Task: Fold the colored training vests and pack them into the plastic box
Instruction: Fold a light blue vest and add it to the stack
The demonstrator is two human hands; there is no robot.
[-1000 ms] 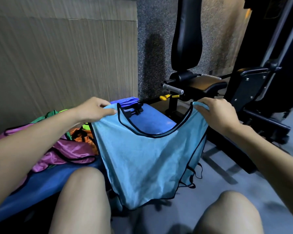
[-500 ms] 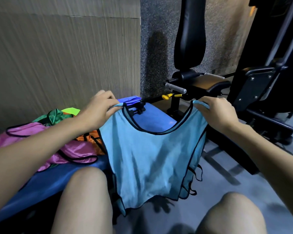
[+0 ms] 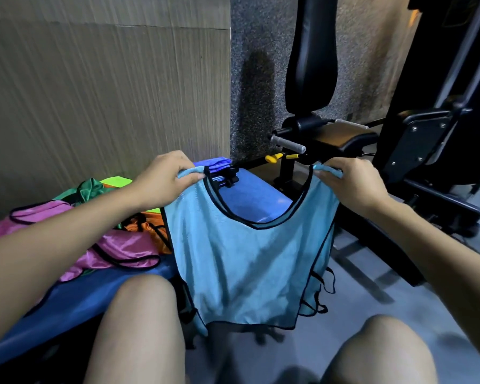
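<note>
Blue vest (image 3: 241, 261) hangs in the air between the two hands, front face to the person, neck hole up, hem down just above the knees. Left hand (image 3: 164, 180) pinches the left shoulder strap, fingers curled over it; right hand (image 3: 352, 184) pinches the right strap the same way. Both grips sit at the same height, well apart, so the vest is stretched wide. Its long axis runs top to bottom, straight down from the hands; side ties dangle off the right edge.

The fold likely turns on this: the straps are level, so either hand can cross to the other to halve it lengthwise. The left hand is nearer the bench (image 3: 255, 200).

Surface: blue padded bench to the left and behind the vest, partly bare past the neckline. On it, beside the left arm, a loose pile of vests (image 3: 117, 245), pink, orange and green.

Room: gym machine (image 3: 416, 145) at right, grey floor, panelled wall. No plastic box in view.
</note>
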